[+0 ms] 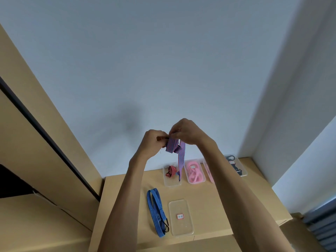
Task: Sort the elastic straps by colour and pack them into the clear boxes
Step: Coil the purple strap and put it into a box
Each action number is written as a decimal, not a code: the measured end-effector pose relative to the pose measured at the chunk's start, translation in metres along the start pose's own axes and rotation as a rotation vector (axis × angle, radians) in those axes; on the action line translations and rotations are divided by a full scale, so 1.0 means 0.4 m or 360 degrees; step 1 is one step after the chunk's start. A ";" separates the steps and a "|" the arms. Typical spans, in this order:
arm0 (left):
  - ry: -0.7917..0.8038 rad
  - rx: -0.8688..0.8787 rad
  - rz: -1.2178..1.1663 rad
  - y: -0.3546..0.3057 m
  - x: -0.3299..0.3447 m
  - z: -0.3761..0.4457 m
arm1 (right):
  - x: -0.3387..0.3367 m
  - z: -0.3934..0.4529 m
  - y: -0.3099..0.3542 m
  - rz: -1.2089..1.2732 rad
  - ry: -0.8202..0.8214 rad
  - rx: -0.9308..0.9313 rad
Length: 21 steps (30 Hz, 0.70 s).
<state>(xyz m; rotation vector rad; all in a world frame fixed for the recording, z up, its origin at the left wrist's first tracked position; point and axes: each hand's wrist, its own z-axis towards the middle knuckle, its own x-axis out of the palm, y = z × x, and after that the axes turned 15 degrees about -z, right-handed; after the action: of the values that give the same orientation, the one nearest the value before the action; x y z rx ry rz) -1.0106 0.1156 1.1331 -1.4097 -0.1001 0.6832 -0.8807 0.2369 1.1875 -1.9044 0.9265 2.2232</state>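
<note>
Raised above the table, my left hand point(154, 142) grips the wound part of a red-and-blue striped strap point(173, 146). My right hand point(183, 130) pinches the same strap beside it, and the loose end hangs down toward the boxes. Below stands a clear box point(166, 181) holding a rolled red-and-black strap point(171, 171). To its right, a clear box point(203, 180) holds a pink strap point(194, 172). My right arm partly hides another box with pink contents point(208, 170). A blue striped strap point(156, 211) with a black hook lies flat on the table.
A clear lid or box point(181, 217) with a small red label lies near the table's front edge. At the back right corner a clear box point(236, 164) holds a black strap. The cardboard-coloured table point(127, 193) meets a white wall; a tan panel stands on the left.
</note>
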 end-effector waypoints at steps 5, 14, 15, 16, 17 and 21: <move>0.0274 -0.0088 -0.0615 -0.020 -0.029 -0.020 | -0.008 -0.011 -0.047 0.0832 0.0057 -0.0005; -0.0048 -0.0195 -0.1293 -0.036 0.038 -0.010 | 0.089 -0.032 0.002 0.1496 -0.0140 0.0200; -0.0105 -0.0201 -0.1283 -0.037 0.046 -0.007 | 0.101 -0.032 0.004 0.1557 -0.0208 0.0262; -0.0160 -0.0204 -0.1271 -0.037 0.052 -0.005 | 0.108 -0.031 0.004 0.1609 -0.0249 0.0309; -0.0222 -0.0206 -0.1274 -0.039 0.057 -0.004 | 0.114 -0.030 0.000 0.1664 -0.0263 0.0321; -0.0592 -0.0251 -0.1471 -0.043 0.061 0.003 | 0.114 -0.040 -0.019 0.1635 -0.0136 0.0185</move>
<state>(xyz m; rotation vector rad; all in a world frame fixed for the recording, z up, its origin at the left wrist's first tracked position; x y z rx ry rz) -0.9851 0.1284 1.1412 -1.1904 -1.0465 0.1464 -0.8738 0.2205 1.1418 -1.3834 2.3329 2.5230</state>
